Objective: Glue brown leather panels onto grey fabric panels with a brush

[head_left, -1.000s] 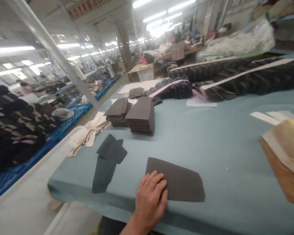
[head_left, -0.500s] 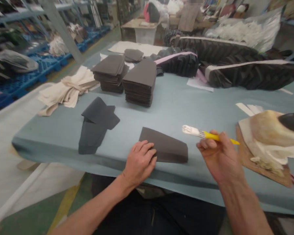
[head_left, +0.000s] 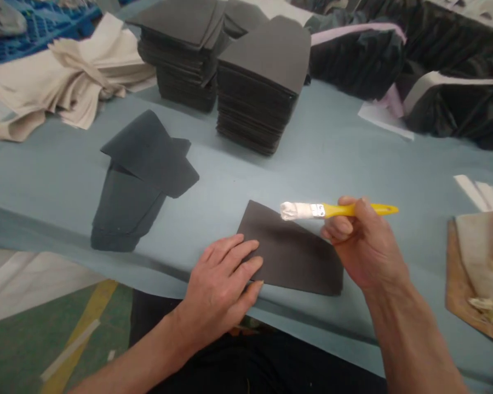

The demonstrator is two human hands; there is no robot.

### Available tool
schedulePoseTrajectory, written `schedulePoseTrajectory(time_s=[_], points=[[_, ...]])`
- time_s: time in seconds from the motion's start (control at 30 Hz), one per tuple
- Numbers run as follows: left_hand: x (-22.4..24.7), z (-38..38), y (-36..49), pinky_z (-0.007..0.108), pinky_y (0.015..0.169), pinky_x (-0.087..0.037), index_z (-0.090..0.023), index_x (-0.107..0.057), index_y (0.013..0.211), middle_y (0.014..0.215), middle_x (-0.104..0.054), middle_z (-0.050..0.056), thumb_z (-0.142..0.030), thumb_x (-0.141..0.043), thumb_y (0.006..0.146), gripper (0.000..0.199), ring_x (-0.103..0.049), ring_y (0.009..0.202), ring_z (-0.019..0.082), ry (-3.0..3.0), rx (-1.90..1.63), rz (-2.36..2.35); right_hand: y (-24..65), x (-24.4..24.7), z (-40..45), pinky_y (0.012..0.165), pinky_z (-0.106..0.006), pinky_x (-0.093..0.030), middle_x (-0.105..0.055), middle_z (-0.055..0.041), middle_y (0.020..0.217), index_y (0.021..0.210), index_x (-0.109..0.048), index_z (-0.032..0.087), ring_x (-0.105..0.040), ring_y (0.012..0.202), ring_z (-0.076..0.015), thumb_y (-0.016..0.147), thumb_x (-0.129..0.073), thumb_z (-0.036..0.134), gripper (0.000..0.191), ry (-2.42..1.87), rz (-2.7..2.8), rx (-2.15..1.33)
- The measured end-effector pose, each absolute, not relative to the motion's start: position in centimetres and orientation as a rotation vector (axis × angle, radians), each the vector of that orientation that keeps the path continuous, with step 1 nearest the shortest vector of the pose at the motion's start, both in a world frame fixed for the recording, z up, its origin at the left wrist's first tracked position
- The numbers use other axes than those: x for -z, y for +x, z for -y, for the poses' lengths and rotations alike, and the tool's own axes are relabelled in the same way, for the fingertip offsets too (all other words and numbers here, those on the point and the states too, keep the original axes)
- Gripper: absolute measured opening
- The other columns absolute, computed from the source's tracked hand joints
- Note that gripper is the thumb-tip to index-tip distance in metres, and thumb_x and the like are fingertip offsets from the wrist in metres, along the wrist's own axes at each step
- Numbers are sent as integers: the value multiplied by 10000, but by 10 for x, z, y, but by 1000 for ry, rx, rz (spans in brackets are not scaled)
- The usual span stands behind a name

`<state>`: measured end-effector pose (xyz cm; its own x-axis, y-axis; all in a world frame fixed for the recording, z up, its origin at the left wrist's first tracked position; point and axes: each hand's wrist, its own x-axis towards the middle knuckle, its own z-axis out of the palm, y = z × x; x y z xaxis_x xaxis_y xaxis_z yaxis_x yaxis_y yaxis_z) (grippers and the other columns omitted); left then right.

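Observation:
A dark grey-brown cut piece (head_left: 296,257) lies flat near the front edge of the table. My left hand (head_left: 225,279) rests on its left end, fingers stretched out and flat. In my right hand (head_left: 363,241) is a paintbrush (head_left: 340,210) with a yellow handle, its white-coated bristles pointing left. The bristles hover over the top edge of the cut piece; whether they touch it I cannot tell. Left of these lie several overlapping dark blue-grey pieces (head_left: 143,164).
Two tall stacks of dark pieces (head_left: 254,104) stand at the back, beside a tied bundle of cream cloth strips (head_left: 78,82). Dark bundles (head_left: 357,65) with pale bands lie at the back right. A brown board (head_left: 456,273) bearing a cream-coloured object sits at the right edge.
The camera view has tipped down and closer to the table. My right hand has brought the brush left, over the cut piece. My left hand stays on the piece's left end.

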<state>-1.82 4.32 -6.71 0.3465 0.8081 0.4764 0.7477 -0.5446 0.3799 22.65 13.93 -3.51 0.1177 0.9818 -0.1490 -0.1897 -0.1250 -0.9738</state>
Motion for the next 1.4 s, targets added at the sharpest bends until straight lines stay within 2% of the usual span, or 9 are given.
schedulePoseTrajectory(time_s=[0.13, 0.23, 0.4, 0.53, 0.7, 0.8, 0.97, 1.2, 1.4], points=[[65, -44, -16, 421, 1108, -519, -222, -716, 1170, 1276, -814, 45, -247, -623, 1034, 167, -706, 1278, 262, 2465, -977, -1501, 224, 29, -170, 468, -240, -415, -376, 86, 534, 852, -767, 287, -336, 484, -91, 784, -874, 701, 433, -1246, 1054, -1324], [66, -44, -14, 398, 1114, -498, -236, -711, 1160, 1251, -824, 28, -263, -622, 1045, 148, -710, 1256, 244, 2447, -978, -1522, 219, 25, -193, 455, -256, -394, -344, 81, 509, 809, -770, 279, -332, 465, -91, 826, -847, 688, 417, -1231, 1187, -1356], [65, -43, -11, 372, 1093, -491, -254, -707, 1127, 1185, -838, 8, -246, -638, 1047, 106, -701, 1228, 228, 2380, -982, -1584, 206, 20, -224, 437, -225, -361, -313, 106, 477, 760, -754, 243, -317, 428, -65, 783, -881, 718, 492, -1156, 1327, -1359], [63, -43, -8, 359, 1081, -492, -266, -712, 1096, 1143, -845, -8, -234, -678, 1026, 84, -701, 1210, 218, 2339, -969, -1626, 195, 19, -238, 464, -223, -402, -289, 120, 474, 754, -729, 212, -301, 417, -50, 861, -837, 681, 493, -1103, 1421, -1327], [62, -43, -5, 352, 1068, -498, -271, -720, 1075, 1128, -850, -19, -225, -693, 1011, 83, -710, 1191, 209, 2312, -960, -1647, 186, 22, -244, 477, -214, -445, -313, 116, 472, 739, -719, 194, -312, 417, -40, 830, -844, 730, 558, -1134, 1475, -1286], [62, -44, -4, 347, 1065, -498, -271, -718, 1073, 1121, -851, -23, -223, -689, 1013, 83, -707, 1181, 205, 2304, -962, -1644, 182, 24, -246, 476, -214, -459, -314, 118, 463, 731, -716, 191, -295, 403, -36, 849, -828, 729, 563, -1148, 1499, -1268], [61, -44, -5, 354, 1077, -493, -275, -713, 1070, 1121, -852, -31, -222, -689, 1015, 80, -705, 1176, 206, 2295, -984, -1639, 176, 23, -245, 487, -230, -472, -320, 112, 470, 725, -703, 180, -355, 415, -46, 876, -829, 684, 541, -1110, 1517, -1286], [63, -43, -6, 359, 1063, -496, -269, -712, 1083, 1154, -853, -36, -225, -703, 1011, 85, -709, 1190, 209, 2309, -1001, -1622, 171, 21, -242, 479, -213, -374, -352, 103, 471, 727, -717, 177, -343, 415, -32, 979, -748, 604, 497, -1152, 1594, -1171], [65, -41, -8, 361, 1074, -499, -260, -732, 1080, 1166, -853, -41, -225, -721, 998, 90, -726, 1187, 207, 2297, -1025, -1617, 171, 19, -241, 470, -209, -314, -351, 106, 475, 733, -718, 170, -300, 417, -20, 960, -747, 665, 546, -1214, 1628, -1112]])
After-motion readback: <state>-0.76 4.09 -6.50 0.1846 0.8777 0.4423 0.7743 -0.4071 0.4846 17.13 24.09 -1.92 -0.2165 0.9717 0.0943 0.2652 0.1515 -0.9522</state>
